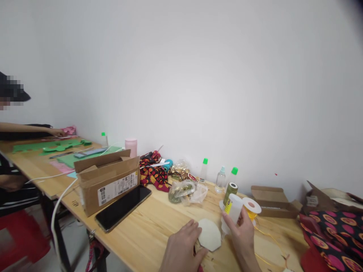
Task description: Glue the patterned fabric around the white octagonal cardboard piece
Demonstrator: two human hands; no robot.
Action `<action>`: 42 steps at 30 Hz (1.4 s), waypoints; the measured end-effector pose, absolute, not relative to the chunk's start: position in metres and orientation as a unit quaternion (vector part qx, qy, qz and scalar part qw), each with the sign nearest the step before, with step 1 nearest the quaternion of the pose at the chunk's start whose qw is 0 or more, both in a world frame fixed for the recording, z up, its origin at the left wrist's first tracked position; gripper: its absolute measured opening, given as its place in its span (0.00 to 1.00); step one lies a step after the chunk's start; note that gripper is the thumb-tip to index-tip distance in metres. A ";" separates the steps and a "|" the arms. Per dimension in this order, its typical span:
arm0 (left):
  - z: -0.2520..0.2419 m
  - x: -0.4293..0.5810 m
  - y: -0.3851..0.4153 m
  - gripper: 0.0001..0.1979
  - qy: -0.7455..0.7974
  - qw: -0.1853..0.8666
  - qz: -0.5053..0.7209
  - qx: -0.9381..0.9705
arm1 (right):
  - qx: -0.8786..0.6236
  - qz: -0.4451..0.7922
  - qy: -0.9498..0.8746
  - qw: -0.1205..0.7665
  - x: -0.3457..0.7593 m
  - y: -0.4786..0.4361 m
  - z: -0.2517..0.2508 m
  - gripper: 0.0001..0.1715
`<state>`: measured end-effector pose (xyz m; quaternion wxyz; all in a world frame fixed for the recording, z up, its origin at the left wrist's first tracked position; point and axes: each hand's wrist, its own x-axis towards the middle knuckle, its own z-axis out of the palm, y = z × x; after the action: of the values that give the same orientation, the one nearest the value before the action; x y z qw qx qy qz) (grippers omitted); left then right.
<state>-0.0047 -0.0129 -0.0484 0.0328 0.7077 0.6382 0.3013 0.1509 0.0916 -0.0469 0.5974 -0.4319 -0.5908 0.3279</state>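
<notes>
A pale, flat octagonal piece (pixel 209 235) lies on the wooden table in front of me. My left hand (pixel 184 245) rests at its left edge, the bent fingers touching it and the thumb by its lower edge. A scrap of dark red material shows under that thumb, mostly hidden. My right hand (pixel 242 230) is wrapped round a whitish translucent plastic bottle (pixel 235 207) with a yellow label. The bottle is tilted, its lower end close to the octagon's right side. Just behind it stand a spool of yellow cord (pixel 252 209) and a dark green thread spool (pixel 230 192).
Left of my hands are a black phone (pixel 124 207) and an open cardboard box (pixel 109 185). Plastic bags (pixel 187 192), patterned fabric (pixel 154 175) and green-capped bottles (pixel 203 170) line the wall. More patterned fabric (pixel 337 238) lies right. A co-worker's arm (pixel 28 128) reaches over green sheets.
</notes>
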 end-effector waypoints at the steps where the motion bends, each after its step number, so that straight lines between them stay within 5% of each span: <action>1: -0.049 -0.005 -0.013 0.20 0.634 0.044 0.296 0.713 | -0.432 0.330 -0.592 0.595 0.151 0.092 -0.048 0.25; 6: -0.051 -0.004 -0.012 0.14 0.631 0.066 0.267 0.725 | -0.435 0.325 -0.590 0.597 0.148 0.091 -0.048 0.26; 13: -0.051 -0.003 -0.011 0.24 0.661 0.070 0.244 0.706 | -0.426 0.336 -0.577 0.610 0.147 0.086 -0.041 0.24; 42: -0.045 -0.002 -0.010 0.22 0.677 0.061 0.211 0.702 | -0.405 0.311 -0.599 0.617 0.146 0.087 -0.043 0.21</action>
<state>-0.0017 -0.0100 -0.0452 0.0605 0.7022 0.6772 0.2113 0.1456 0.0872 -0.0430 0.6170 -0.4047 -0.5991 0.3109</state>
